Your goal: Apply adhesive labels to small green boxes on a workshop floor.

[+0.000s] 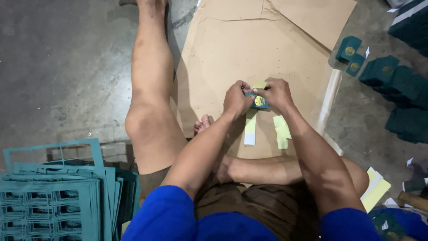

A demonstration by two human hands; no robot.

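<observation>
I sit on the floor with one leg stretched out. My left hand and my right hand meet over a sheet of brown paper and pinch a small teal folded card piece with a gold emblem between them. A pale yellow strip hangs or lies just below the piece, and another yellow strip lies beside my right wrist. A yellow tip shows above the fingers.
A stack of teal die-cut frame sheets lies at lower left. Teal folded boxes and dark teal stacks sit at the right. Yellow paper lies by my right knee. Grey concrete floor lies to the left.
</observation>
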